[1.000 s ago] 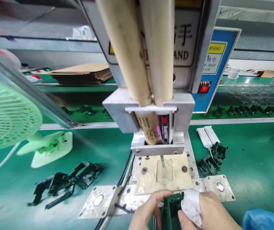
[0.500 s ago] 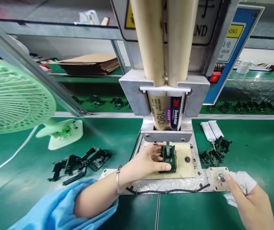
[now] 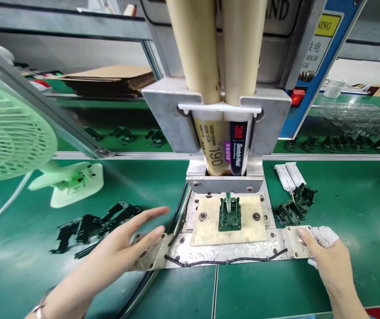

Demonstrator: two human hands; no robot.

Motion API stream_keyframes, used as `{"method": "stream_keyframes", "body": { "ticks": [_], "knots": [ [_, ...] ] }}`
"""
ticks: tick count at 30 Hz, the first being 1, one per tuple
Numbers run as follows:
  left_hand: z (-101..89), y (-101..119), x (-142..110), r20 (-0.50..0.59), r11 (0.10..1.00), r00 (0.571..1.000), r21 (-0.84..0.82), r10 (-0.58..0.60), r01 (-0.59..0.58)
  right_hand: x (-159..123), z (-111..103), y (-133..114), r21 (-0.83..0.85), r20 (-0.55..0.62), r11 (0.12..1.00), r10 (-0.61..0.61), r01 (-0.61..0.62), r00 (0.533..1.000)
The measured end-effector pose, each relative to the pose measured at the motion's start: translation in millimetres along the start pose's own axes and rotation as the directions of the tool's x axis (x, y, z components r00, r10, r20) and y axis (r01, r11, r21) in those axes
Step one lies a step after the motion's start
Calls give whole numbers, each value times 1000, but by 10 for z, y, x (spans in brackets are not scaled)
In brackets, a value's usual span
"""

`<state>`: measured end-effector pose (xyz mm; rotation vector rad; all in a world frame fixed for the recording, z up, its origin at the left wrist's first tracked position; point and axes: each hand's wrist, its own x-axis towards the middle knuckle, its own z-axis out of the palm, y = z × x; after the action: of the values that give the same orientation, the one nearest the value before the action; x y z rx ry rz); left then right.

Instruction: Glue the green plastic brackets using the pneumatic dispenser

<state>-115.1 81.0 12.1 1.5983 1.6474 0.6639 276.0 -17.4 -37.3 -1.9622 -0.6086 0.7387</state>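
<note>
The green part (image 3: 231, 219) sits on the cream plate (image 3: 206, 234) under the nozzle (image 3: 228, 200); at its eight o'clock, the left hand (image 3: 120, 248), fingers wide; at four, the right hand (image 3: 332, 262), fingers holding white cloth (image 3: 329, 234).

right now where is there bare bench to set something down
Bare green bench lies right of the white packets and dark parts, and in front of the metal base. The left is crowded by the fan, other dark parts and the left hand.
</note>
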Motion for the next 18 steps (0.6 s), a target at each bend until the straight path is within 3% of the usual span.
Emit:
{"method": "stream_keyframes", "body": {
  "ticks": [3, 7, 12, 18],
  "knots": [
    [-33, -213, -105, 87, 967, 970, -96, -228, 236, 0, 17, -5, 69, 10, 998, 11, -12, 1000],
    [91, -332, -150, 9, 926, 969, -292, -249, 240, -18, 40, -18, 91, -46, 995, 34, -30, 998],
    [189, -335, -145, 13, 799, 941, -523, -339, 295, -37, 73, -24, 97, -68, 995, 22, -15, 997],
    [198, -296, -169, 5, 730, 920, -606, -393, 315, -58, 85, -60, 88, -83, 996, -19, 27, 996]
  ]
}}
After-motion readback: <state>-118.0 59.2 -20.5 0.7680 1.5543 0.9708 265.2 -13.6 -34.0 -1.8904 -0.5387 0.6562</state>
